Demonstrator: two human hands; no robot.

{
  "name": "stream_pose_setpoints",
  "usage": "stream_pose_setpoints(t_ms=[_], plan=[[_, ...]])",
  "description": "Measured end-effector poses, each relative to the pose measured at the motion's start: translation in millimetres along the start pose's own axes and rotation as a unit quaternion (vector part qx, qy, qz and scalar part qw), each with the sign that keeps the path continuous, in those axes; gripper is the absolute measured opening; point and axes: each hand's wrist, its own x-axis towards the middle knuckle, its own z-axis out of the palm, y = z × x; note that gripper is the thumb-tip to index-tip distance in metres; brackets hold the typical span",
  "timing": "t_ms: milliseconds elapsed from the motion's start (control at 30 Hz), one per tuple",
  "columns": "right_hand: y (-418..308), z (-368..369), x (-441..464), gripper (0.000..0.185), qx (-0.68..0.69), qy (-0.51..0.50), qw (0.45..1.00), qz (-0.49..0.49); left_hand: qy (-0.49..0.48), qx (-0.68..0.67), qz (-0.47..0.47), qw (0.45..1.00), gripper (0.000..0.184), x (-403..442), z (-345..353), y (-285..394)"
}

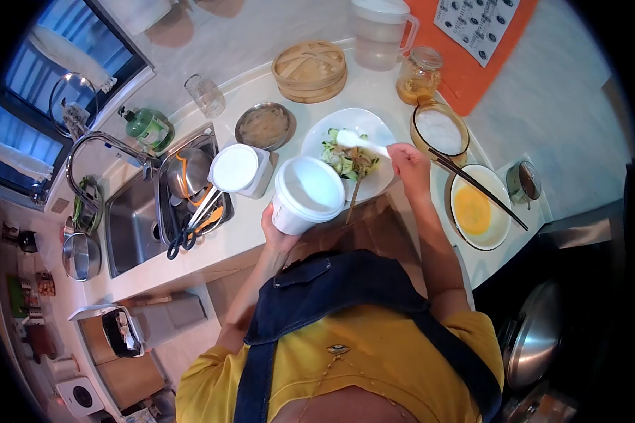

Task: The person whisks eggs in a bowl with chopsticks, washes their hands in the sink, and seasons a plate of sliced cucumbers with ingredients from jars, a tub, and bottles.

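My left hand [278, 230] is wrapped round a white plastic tub [298, 224], which is tilted so that its pale inside shows. In my right hand [410, 169] is the handle of a white spoon [363, 143]; its bowl is over the white plate [382, 130]. Chopped green and pale vegetables with brownish strips [351, 163] lie on that plate. A brown stick-like utensil [353, 201] leans over the plate's near edge. Left of the tub stands a square container with a white lid [236, 169].
A bowl of beaten egg [473, 210] has dark chopsticks [481, 187] across its rim. Behind it are a bowl of white contents [439, 130] and a glass jar [420, 74]. A bamboo steamer [309, 69] stands at the back, and the sink [130, 225] is to the left.
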Motion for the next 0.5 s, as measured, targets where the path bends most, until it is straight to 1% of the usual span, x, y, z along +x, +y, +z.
stream_pose_setpoints(t_ms=[33, 67, 100, 133, 167, 233, 267, 333, 367, 400, 433, 467, 500], plan=[[8, 3, 5, 0.011, -0.088, 0.060, 0.993, -0.058, -0.001, 0.000, -0.002, 1.000, 0.073, 0, 0, 0], [16, 4, 12, 0.011, -0.089, 0.061, 0.992, -0.058, 0.009, 0.000, -0.005, 1.000, 0.073, 1, -1, -1], [20, 6, 17, 0.009, -0.211, 0.081, 0.944, -0.241, 0.020, -0.001, -0.008, 1.000, 0.074, 0, -2, -2], [23, 5, 20, 0.007, -0.323, 0.095, 0.847, -0.412, 0.019, -0.001, -0.009, 1.000, 0.074, -1, -3, -2], [26, 3, 20, 0.007, -0.323, 0.096, 0.846, -0.413, 0.005, -0.004, -0.018, 1.000, 0.074, -1, -5, -1], [24, 2, 18, 0.006, -0.407, 0.046, 0.840, -0.356, -0.009, -0.008, -0.026, 1.000, 0.075, -1, -5, -1], [28, 2, 21, 0.006, -0.406, 0.045, 0.839, -0.359, 0.000, -0.003, -0.022, 1.000, 0.075, -1, -5, -1], [32, 5, 27, 0.007, -0.296, 0.153, 0.862, -0.382, 0.011, 0.000, -0.015, 1.000, 0.076, -2, -7, 0], [34, 2, 27, 0.007, -0.294, 0.149, 0.862, -0.384, -0.004, -0.023, -0.025, 0.999, 0.076, -1, -11, 0], [22, 1, 22, 0.008, -0.125, 0.130, 0.963, -0.200, -0.019, -0.047, -0.034, 0.998, 0.076, -2, -13, 0], [8, 1, 18, 0.009, 0.051, 0.099, 0.994, -0.001, -0.018, -0.048, -0.029, 0.998, 0.076, -3, -11, 1], [-8, 1, 14, 0.009, 0.052, 0.092, 0.994, -0.002, -0.027, -0.033, -0.022, 0.999, 0.076, -4, -10, 1], [-25, 1, 7, 0.010, 0.061, 0.029, 0.997, 0.036, -0.035, -0.018, -0.015, 0.999, 0.075, -5, -9, 1]])
